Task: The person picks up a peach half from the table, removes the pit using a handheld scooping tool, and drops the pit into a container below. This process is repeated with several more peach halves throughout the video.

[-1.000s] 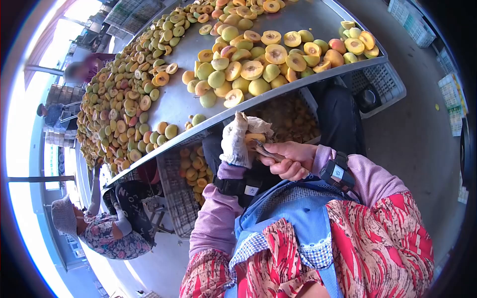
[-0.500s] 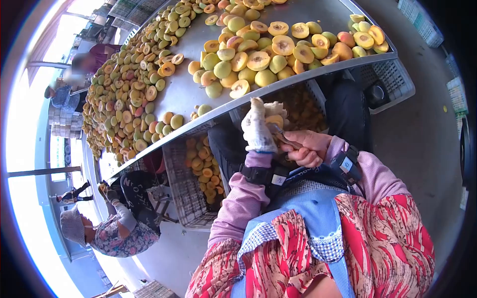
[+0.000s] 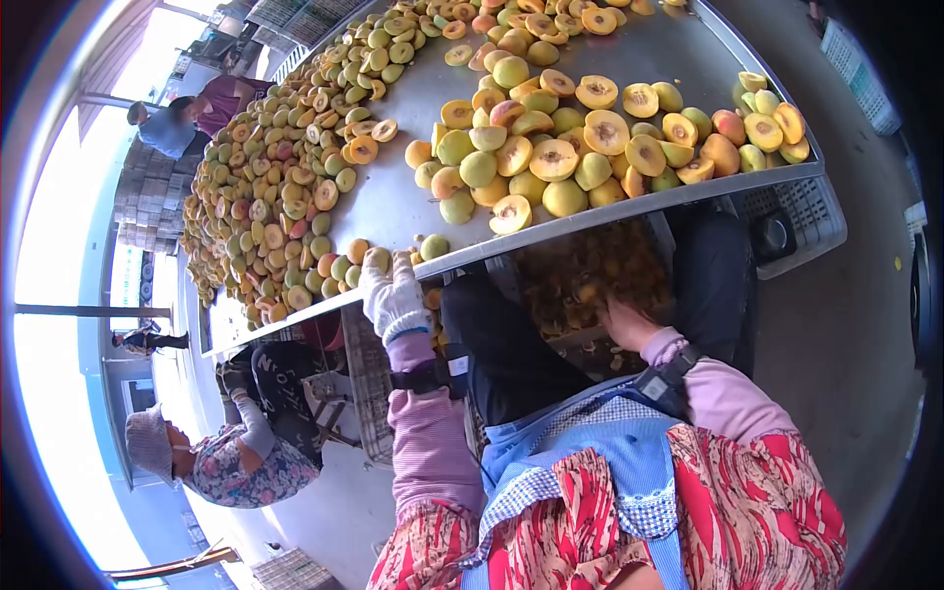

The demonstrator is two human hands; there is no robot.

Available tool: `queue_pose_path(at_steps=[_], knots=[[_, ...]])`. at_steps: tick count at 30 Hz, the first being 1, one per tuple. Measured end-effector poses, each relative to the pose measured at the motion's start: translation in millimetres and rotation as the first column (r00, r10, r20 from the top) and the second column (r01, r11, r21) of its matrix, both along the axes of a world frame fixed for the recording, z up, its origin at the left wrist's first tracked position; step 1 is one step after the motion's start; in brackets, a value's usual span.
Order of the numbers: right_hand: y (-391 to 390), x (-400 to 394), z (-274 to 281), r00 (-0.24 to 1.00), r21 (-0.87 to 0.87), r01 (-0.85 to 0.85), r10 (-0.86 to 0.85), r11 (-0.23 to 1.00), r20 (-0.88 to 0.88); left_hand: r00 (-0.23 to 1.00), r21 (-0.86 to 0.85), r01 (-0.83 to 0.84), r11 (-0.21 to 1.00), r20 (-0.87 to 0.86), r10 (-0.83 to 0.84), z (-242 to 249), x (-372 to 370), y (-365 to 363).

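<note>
My left hand [image 3: 395,295], in a white glove, reaches over the table's front edge, its fingers closed on a peach half [image 3: 378,258]. My bare right hand [image 3: 627,323] is low between my knees, over a crate of dark fruit pieces [image 3: 590,270]; its fingers are blurred and partly hidden, and what they hold, if anything, cannot be made out. Halved peaches [image 3: 554,160] lie in a group on the metal table [image 3: 393,192], with their cut faces or skins up. One green half [image 3: 434,247] rests at the edge, right of my gloved hand.
A large heap of halved peaches [image 3: 285,197] covers the table's left side. Under the right corner stands a pale crate [image 3: 811,221] with a dark round container [image 3: 773,236]. A co-worker in a hat [image 3: 231,462] sits at the left; other people stand beyond the table.
My left hand has moved left and up to the table edge. My right hand, which held a tool at a peach half, has dropped over the crate. The view has shifted slightly.
</note>
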State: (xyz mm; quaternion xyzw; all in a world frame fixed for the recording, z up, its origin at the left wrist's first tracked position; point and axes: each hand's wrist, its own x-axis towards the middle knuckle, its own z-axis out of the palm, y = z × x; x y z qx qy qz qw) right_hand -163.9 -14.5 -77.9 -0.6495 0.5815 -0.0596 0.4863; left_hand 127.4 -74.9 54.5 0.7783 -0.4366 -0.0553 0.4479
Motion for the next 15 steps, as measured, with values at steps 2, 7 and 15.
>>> queue_pose_path(at_steps=[2,7,15], knots=[[21,-5,-76,0.988,-0.127,-0.029,0.009,0.991,-0.157,0.934,0.297,-0.017,0.955,0.346,-0.091,5,20,-12],[5,-2,-18,0.923,0.057,-0.285,0.290,0.957,-0.251,0.925,0.554,0.192,0.810,0.173,-0.337,-5,-21,-77],[-6,11,13,0.935,0.370,0.238,-0.315,0.898,0.164,0.942,0.465,0.240,0.852,-0.324,-0.088,-26,-21,-115]])
